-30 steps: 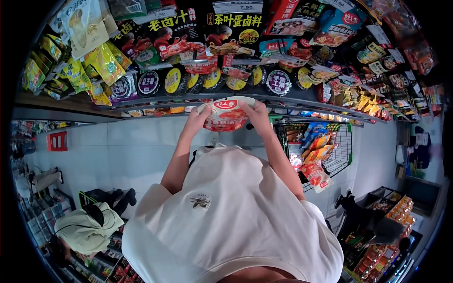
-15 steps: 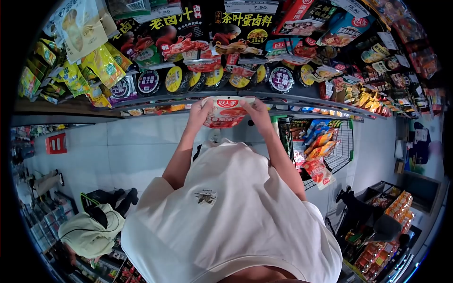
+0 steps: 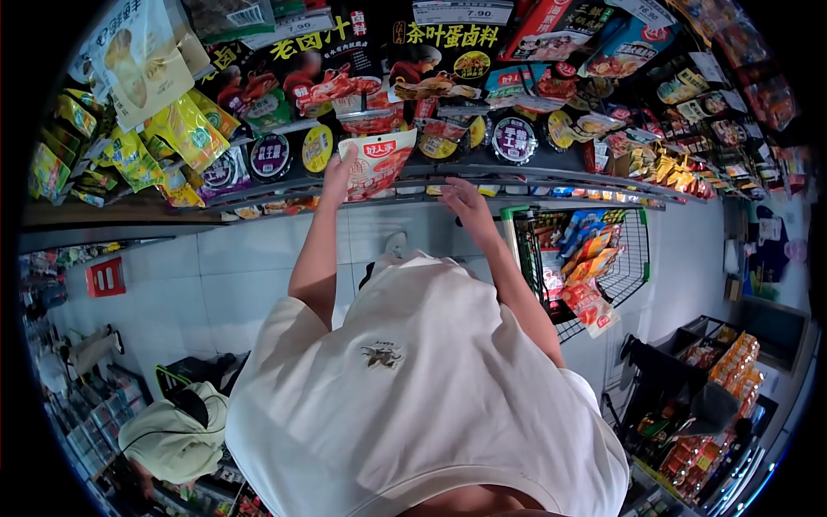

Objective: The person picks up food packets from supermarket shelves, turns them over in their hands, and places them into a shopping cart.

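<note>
A red and white seasoning pouch [image 3: 379, 164] is in my left hand [image 3: 338, 177], which grips it along its left side. The pouch is held up tilted before the shelf's front edge [image 3: 551, 171], hiding some of the round tubs behind it. My right hand [image 3: 465, 205] is off the pouch, to its right and a little lower, with fingers apart and nothing in them. Behind the pouch, on the shelf, stand black seasoning packets [image 3: 444, 56] and round tubs with purple or yellow lids [image 3: 515, 140].
A wire shopping cart [image 3: 644, 250] with several colourful packets stands at my right; a red and white pouch [image 3: 590, 306] lies at its near side. Yellow packets [image 3: 185, 133] hang at the left of the shelf. One person [image 3: 181, 431] is behind on the left. A red basket [image 3: 105, 277] sits farther left.
My right hand has let go of the pouch and drawn back slightly. My left hand has carried the pouch up and to the left, tilting it.
</note>
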{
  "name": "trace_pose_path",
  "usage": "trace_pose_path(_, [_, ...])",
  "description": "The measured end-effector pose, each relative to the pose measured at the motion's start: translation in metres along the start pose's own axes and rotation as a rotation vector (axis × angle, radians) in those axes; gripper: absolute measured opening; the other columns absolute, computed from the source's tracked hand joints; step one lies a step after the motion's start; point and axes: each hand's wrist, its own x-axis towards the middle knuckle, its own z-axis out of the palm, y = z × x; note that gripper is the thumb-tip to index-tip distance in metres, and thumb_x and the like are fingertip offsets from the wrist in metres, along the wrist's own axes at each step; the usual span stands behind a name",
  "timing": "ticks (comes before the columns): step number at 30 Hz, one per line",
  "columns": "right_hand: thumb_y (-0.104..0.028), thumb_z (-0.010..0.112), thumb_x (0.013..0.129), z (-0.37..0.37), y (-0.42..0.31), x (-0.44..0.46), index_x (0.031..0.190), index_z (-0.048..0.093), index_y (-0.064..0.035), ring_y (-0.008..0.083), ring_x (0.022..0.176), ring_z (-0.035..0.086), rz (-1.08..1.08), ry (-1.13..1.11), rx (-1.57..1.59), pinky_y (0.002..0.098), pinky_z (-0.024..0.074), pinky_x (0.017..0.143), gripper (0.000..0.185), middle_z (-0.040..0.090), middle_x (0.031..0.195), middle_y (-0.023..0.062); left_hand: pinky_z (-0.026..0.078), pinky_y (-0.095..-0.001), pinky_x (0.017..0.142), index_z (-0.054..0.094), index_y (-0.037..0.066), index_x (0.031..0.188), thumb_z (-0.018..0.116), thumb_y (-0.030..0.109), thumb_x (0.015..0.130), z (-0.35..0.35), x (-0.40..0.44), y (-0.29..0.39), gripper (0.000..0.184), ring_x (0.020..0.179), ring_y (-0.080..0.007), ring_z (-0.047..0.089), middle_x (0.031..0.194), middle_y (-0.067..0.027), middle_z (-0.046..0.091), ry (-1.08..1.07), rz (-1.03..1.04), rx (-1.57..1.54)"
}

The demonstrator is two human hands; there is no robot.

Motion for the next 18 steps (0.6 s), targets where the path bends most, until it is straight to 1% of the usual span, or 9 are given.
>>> trace_pose_path(4, [-0.017,0.057,0.101,0.002,0.003,-0.004,0.136,0.05,-0.0007,0.0186,0.108,0.064,0.008,0.018,0.007,0.0298,0.0513,0.092,0.039,0.065,0.123,0.0114,0.054,-0.0304,0.079,0.064,0.002,0.116,0.065,0.038,0.097,-0.016,0.026,0.011,0.041,0.09,-0.0154,0.069,0.105,-0.0081,0.071,-0.015,-0.009,0.008])
trace_pose_path(8, [-0.017,0.057,0.101,0.005,0.007,-0.01,0.135,0.051,-0.0009,0.0194,0.108,0.064,0.024,0.032,0.059,0.0305,0.0506,0.093,0.038,0.064,0.123,0.0114,0.054,-0.031,0.081,0.062,0.001,0.12,0.065,0.037,0.096,-0.021,0.041,0.023,0.043,0.096,-0.0172,0.068,0.111,-0.0088,0.07,-0.016,-0.012,-0.069])
trace_pose_path(11, [-0.017,0.056,0.101,0.007,0.004,-0.013,0.134,0.052,-0.0012,0.0197,0.108,0.064,0.041,0.041,0.06,0.0311,0.0502,0.094,0.037,0.064,0.123,0.0113,0.054,-0.0314,0.082,0.061,0.001,0.121,0.065,0.036,0.097,-0.022,0.05,0.027,0.043,0.097,-0.0178,0.068,0.112,-0.0092,0.069,-0.032,0.001,-0.107])
trace_pose_path(12, [-0.016,0.055,0.101,0.009,0.003,-0.014,0.134,0.052,-0.0012,0.0198,0.108,0.064,0.041,0.045,0.061,0.0313,0.0501,0.095,0.037,0.064,0.123,0.0112,0.054,-0.0319,0.084,0.061,0.001,0.121,0.064,0.035,0.097,-0.023,0.051,0.03,0.042,0.098,-0.0182,0.068,0.112,-0.0098,0.069,-0.07,0.0,-0.129])
trace_pose_path(18, [-0.016,0.054,0.101,0.013,0.002,-0.019,0.133,0.054,-0.001,0.0194,0.109,0.065,0.04,0.067,0.065,0.0311,0.0506,0.093,0.035,0.065,0.122,0.0104,0.054,-0.0336,0.087,0.061,0.002,0.12,0.061,0.028,0.1,-0.024,0.062,0.036,0.033,0.101,-0.0191,0.067,0.113,-0.0106,0.069,-0.092,-0.038,-0.158])
